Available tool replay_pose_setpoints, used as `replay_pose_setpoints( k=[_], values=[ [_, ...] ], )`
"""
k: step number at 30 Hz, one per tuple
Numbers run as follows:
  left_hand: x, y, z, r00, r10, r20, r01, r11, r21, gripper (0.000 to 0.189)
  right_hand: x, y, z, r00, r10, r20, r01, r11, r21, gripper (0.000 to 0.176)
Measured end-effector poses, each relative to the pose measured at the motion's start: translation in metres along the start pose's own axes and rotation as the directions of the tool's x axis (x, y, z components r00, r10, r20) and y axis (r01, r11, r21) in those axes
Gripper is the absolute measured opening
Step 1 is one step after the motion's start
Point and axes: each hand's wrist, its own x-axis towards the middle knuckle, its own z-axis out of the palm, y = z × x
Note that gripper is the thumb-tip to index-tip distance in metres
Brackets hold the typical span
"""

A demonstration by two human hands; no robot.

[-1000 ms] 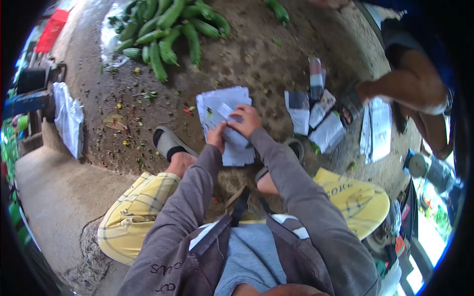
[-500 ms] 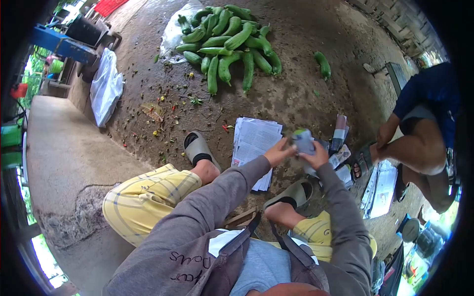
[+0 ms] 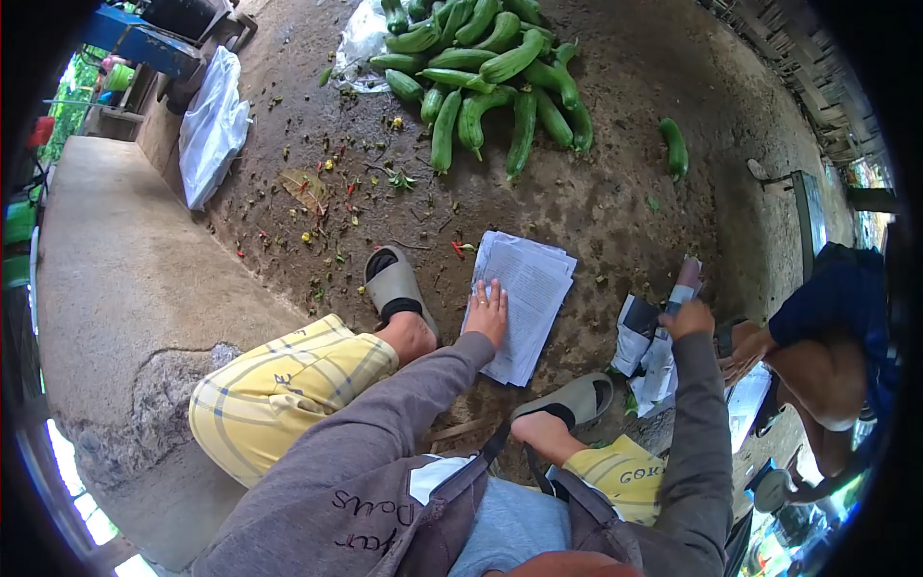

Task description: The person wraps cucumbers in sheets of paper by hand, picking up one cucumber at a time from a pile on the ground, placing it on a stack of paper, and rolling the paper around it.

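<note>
My left hand point(image 3: 487, 313) lies flat, fingers spread, on a stack of printed paper sheets point(image 3: 531, 298) on the ground between my feet. Off to the right, my right hand point(image 3: 690, 319) is closed at the lower end of a paper-wrapped bundle point(image 3: 687, 277); its fingertips are mostly hidden. Loosely wrapped paper pieces point(image 3: 656, 375) lie just below and left of that hand.
A heap of long green gourds point(image 3: 471, 77) lies at the top, with a single gourd point(image 3: 675, 149) to its right. A white plastic bag point(image 3: 212, 130) rests beside the concrete ledge point(image 3: 144, 269). Another person point(image 3: 827, 356) squats at the right.
My hands have parted from the small wrapped item they both held. The left has come down onto the paper stack; the right has moved rightward to the wrapped bundles. The view has shifted.
</note>
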Motion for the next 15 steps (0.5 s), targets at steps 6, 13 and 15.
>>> replay_pose_setpoints(
  k=[6,13,15],
  values=[
    [-0.004,-0.001,-0.022,0.998,0.03,0.05,-0.027,0.998,-0.052,0.052,0.135,-0.151,-0.052,0.777,-0.355,-0.519,0.545,0.792,0.275,0.037],
    [-0.003,0.001,-0.01,0.999,0.016,0.028,-0.013,0.997,-0.081,0.052,0.213,-0.295,-0.086,0.854,-0.102,-0.51,0.218,0.961,0.172,0.047],
    [-0.003,0.0,-0.008,1.0,-0.002,0.007,0.003,0.993,-0.121,0.052,0.222,-0.299,-0.082,0.873,-0.079,-0.482,0.196,0.961,0.197,0.051]
  ],
)
